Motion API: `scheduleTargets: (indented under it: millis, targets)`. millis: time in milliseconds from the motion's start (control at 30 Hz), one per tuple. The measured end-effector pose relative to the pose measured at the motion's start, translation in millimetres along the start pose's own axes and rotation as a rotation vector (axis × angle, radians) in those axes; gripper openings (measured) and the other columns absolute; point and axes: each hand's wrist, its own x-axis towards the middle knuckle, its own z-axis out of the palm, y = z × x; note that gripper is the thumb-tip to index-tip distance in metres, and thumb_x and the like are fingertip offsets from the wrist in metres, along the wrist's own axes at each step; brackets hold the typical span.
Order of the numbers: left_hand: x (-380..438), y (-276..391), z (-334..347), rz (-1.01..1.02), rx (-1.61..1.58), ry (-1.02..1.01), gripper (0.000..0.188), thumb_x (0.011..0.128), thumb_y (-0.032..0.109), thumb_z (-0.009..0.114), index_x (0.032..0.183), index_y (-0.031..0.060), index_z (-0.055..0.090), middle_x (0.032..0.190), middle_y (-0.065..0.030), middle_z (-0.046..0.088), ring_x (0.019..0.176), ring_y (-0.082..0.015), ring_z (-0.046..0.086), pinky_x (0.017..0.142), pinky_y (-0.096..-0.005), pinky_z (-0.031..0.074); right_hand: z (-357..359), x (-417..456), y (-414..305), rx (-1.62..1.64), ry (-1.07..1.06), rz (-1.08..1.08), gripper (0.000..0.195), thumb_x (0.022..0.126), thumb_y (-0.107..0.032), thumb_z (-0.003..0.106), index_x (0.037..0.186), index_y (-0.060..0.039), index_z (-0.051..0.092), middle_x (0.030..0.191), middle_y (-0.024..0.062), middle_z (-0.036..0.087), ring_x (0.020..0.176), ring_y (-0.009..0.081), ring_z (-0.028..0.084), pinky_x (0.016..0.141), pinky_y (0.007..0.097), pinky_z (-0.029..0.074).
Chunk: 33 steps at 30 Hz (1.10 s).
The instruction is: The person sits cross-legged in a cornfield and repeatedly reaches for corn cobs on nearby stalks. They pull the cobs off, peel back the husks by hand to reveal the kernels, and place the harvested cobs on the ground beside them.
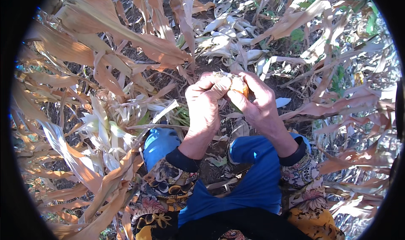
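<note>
My left hand [204, 99] and my right hand [258, 100] meet in front of my knees around an orange-yellow ear of corn [241, 86]. Most of the ear is covered by my fingers. Ragged, dry husk or silk [226, 74] shows along its top, pinched at the left thumb and fingers. The right thumb presses on the ear's near side, with the right fingers curled over its far side. Just beyond the right hand lies a pale husk piece or ear [282, 102] on the soil.
Beyond my hands is a heap of pale ears or husks [227, 34]. Dry corn leaves [126, 37] arch in from the left, and more stalks and leaves [345, 107] crowd the right. Loose husks [104, 129] lie by my left knee [161, 145].
</note>
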Motion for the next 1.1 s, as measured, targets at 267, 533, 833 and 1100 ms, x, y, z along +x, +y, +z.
scheduleTargets:
  millis: [267,533,833,1100]
  targets:
    - [-1.5,-3.0,-1.5,-0.091,-0.183,-0.035,0.003,0.08,-0.001,0.063,0.079,0.0012,0.064,0.074,-0.0035,0.061,0.064,-0.0122,0.055,0.062,-0.0241,0.044,-3.7,2.0,-2.2,0.198,-0.015,0.091,0.033,0.087,-0.009,0.061,0.115,0.0075,0.053,0.102,0.0147,0.064,0.092,0.0176,0.062,0.08,0.0291,0.049]
    - [0.1,2.8,-5.3,-0.094,-0.393,-0.054,0.004,0.083,0.002,0.057,0.081,0.0014,0.061,0.074,-0.0048,0.06,0.066,-0.0151,0.058,0.063,-0.0267,0.047,5.4,8.1,-5.6,0.602,0.099,0.242,0.028,0.096,-0.013,0.05,0.118,0.0047,0.053,0.107,0.0089,0.062,0.096,0.0127,0.058,0.085,0.0263,0.046]
    - [7.3,26.3,-21.9,-0.086,-0.445,-0.075,0.013,0.084,0.011,0.065,0.083,0.0,0.058,0.076,-0.0078,0.06,0.068,-0.0167,0.056,0.065,-0.0268,0.045,-16.9,24.2,6.8,1.088,0.345,0.232,0.034,0.098,-0.019,0.043,0.117,0.008,0.047,0.113,0.0182,0.056,0.113,0.0334,0.053,0.099,0.0464,0.041]
    - [10.3,41.8,-22.9,-0.02,-0.491,-0.034,0.013,0.085,0.004,0.062,0.096,-0.0009,0.058,0.085,-0.0067,0.063,0.068,-0.0141,0.059,0.063,-0.0246,0.05,-35.8,31.2,1.4,1.076,0.37,0.045,0.036,0.093,-0.016,0.054,0.118,0.0083,0.048,0.111,0.0168,0.058,0.107,0.0306,0.058,0.097,0.0434,0.044]
